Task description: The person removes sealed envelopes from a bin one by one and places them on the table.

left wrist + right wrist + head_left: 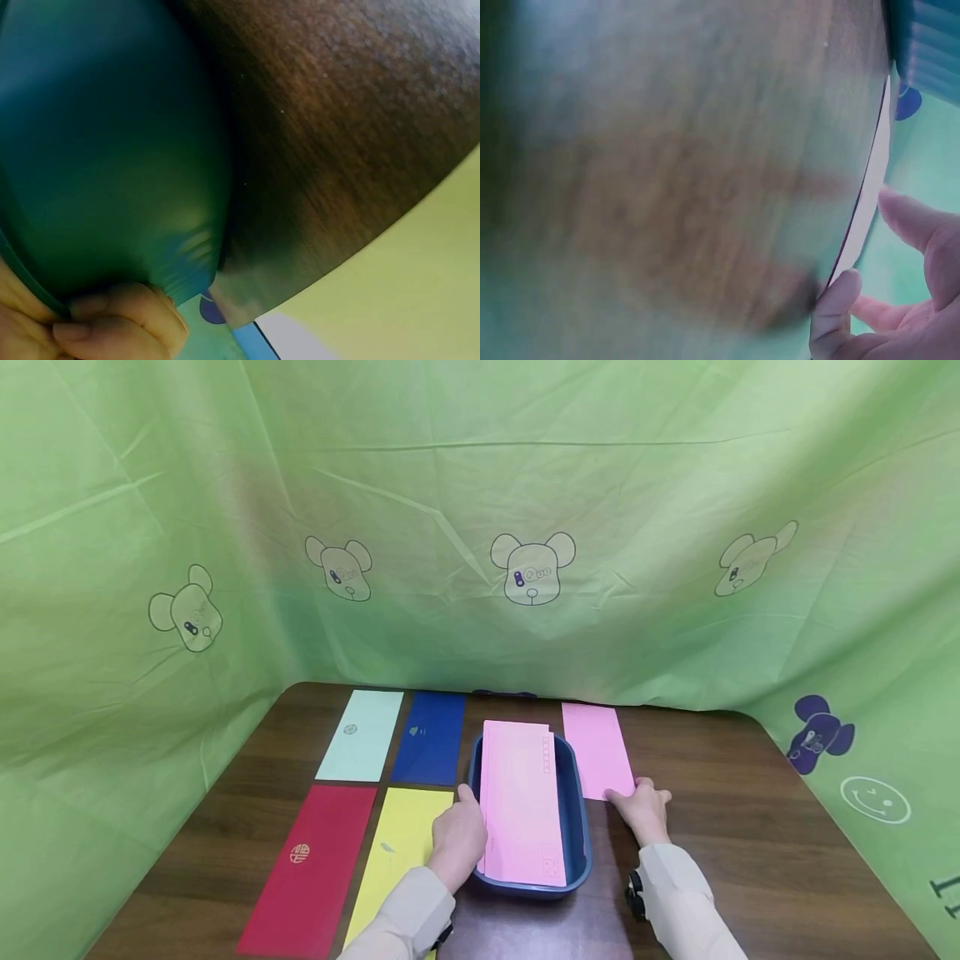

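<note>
A dark blue plastic basin (587, 853) stands near the middle of the table, with a stack of pink envelopes (522, 806) lying in it. My left hand (459, 837) grips the basin's left side; in the left wrist view its fingers (124, 330) curl at the rim of the basin (112, 150). To the right of the basin, a single pink envelope (596, 747) lies flat on the table. My right hand (647, 814) is at its near right corner, with thumb and fingers spread. The right wrist view shows fingertips at the edge of this envelope (868, 199).
Left of the basin lie a pale mint envelope (363, 735), a blue one (431, 739), a red one (309, 868) and a yellow one (397, 852), partly covered by the left arm. A green curtain (450, 485) with bear prints surrounds the wooden table (720, 802).
</note>
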Demonstrator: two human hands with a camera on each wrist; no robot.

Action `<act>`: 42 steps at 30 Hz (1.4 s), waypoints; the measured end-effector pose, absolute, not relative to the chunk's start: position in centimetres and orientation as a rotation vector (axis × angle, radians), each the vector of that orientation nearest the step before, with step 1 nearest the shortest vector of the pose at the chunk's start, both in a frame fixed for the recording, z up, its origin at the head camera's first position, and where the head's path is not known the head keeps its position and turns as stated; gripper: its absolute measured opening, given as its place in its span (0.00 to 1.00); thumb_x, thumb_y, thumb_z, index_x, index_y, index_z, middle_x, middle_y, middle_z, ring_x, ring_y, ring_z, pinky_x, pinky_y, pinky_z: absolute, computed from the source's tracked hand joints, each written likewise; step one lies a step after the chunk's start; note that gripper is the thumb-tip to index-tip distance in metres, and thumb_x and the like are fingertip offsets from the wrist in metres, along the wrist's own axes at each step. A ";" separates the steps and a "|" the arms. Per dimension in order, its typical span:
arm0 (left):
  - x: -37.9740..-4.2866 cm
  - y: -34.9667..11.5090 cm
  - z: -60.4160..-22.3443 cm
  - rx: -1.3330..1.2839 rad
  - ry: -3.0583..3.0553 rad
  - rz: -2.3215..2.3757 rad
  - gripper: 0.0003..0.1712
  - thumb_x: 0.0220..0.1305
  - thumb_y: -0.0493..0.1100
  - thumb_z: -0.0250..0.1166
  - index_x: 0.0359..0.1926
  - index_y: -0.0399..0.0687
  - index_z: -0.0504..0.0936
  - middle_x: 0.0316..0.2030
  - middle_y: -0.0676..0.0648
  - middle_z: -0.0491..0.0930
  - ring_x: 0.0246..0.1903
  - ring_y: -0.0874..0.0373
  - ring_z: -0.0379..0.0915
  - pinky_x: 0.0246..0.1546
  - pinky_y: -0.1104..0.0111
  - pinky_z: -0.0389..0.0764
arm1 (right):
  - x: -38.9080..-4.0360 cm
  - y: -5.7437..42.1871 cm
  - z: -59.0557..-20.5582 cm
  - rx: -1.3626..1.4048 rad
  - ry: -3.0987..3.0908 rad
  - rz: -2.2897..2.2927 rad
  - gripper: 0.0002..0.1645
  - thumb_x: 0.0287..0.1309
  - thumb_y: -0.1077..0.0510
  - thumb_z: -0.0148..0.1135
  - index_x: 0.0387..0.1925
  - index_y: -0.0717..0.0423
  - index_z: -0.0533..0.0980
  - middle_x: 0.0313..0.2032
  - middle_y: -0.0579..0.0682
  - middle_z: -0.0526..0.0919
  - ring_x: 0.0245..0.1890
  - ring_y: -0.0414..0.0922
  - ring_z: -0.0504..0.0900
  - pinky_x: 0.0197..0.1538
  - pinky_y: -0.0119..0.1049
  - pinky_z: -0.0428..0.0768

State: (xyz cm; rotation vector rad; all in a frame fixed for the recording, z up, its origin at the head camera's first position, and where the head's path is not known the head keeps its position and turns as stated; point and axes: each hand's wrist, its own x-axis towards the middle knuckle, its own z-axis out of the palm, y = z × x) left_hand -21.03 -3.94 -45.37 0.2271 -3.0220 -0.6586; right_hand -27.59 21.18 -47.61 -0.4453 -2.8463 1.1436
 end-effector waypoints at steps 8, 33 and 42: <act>-21.1 -4.3 -45.5 0.275 -3.032 -0.646 0.12 0.59 0.35 0.58 0.38 0.38 0.62 0.11 0.43 0.68 0.12 0.53 0.66 0.14 0.67 0.68 | -27.8 20.2 -46.3 -0.378 -2.797 1.160 0.33 0.58 0.55 0.55 0.55 0.80 0.62 0.48 0.79 0.67 0.50 0.69 0.65 0.54 0.62 0.67; -20.9 -4.2 -45.4 0.247 -3.032 -0.688 0.12 0.59 0.35 0.59 0.37 0.37 0.63 0.11 0.43 0.67 0.12 0.53 0.67 0.15 0.65 0.70 | -25.3 12.5 -44.1 -0.050 -2.760 1.091 0.12 0.56 0.58 0.61 0.36 0.64 0.80 0.23 0.52 0.73 0.24 0.44 0.70 0.26 0.34 0.68; -20.9 -4.0 -45.3 0.242 -3.025 -0.664 0.13 0.58 0.35 0.60 0.36 0.38 0.63 0.11 0.43 0.67 0.12 0.52 0.67 0.15 0.65 0.71 | -24.8 12.2 -44.3 -0.003 -2.825 0.920 0.13 0.54 0.58 0.63 0.39 0.64 0.80 0.29 0.57 0.83 0.28 0.47 0.77 0.35 0.44 0.84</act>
